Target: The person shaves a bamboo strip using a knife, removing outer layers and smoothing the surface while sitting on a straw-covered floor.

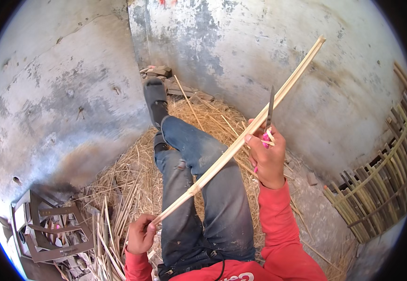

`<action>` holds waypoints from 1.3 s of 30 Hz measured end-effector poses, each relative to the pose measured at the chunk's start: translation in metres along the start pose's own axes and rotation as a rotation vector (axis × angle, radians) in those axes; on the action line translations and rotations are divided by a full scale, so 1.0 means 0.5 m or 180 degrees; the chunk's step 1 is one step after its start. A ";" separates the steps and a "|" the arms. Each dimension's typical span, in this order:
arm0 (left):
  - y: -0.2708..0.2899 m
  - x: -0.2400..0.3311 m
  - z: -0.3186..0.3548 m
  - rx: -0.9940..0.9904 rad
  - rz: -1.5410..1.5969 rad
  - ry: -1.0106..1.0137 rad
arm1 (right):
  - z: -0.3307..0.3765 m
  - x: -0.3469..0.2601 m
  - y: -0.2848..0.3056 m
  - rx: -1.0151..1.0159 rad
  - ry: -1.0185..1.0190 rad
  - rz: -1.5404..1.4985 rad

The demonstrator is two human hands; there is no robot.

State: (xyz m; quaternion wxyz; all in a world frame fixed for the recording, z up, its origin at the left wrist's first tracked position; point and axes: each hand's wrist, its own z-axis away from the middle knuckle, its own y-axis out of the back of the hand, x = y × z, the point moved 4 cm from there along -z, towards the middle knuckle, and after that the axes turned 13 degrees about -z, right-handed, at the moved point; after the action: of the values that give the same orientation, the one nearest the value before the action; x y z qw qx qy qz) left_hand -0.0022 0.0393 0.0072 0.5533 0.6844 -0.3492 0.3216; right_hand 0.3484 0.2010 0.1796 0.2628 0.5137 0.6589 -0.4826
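A long, pale split bamboo strip (222,161) slants across my lap, from the lower left up to the far right. My left hand (140,234) is closed round its near end. Further up, my right hand (270,161) grips a knife with a pink handle (265,139), and its thumb lies against the strip. The knife's narrow dark blade (270,108) points upward, crossing beside the strip. A thin curled shaving (271,136) hangs at the handle. Part of the handle is hidden inside my right fist.
My legs in worn jeans (227,201) stretch ahead over straw and shavings (138,173). Cut bamboo sticks (107,239) lie at the left, beside an angular brown frame (63,253). A slatted bamboo basket (377,196) stands at the right. Weathered walls (269,42) meet in the far corner.
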 end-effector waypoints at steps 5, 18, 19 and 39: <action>-0.031 0.144 -0.061 -0.0440 0.0492 -0.0482 | 0.024 -0.030 -0.028 -0.0073 -0.0200 -0.0498; -0.066 0.188 -0.109 -0.0415 0.0222 -0.0183 | -0.035 0.129 0.167 0.0809 0.0844 0.1987; -0.064 0.195 -0.103 -0.0325 0.0207 -0.0142 | -0.025 0.151 0.179 0.0773 0.0753 0.2022; -0.060 0.214 -0.114 0.0571 -0.0950 -0.0082 | 0.146 0.114 -0.061 -0.1873 0.0085 0.1660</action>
State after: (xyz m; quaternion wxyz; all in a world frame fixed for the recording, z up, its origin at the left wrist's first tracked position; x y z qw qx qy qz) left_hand 0.0785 0.0865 0.0899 0.5271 0.7794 -0.2207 0.2570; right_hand 0.2900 0.1586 0.1138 0.5040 0.5728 0.6199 -0.1833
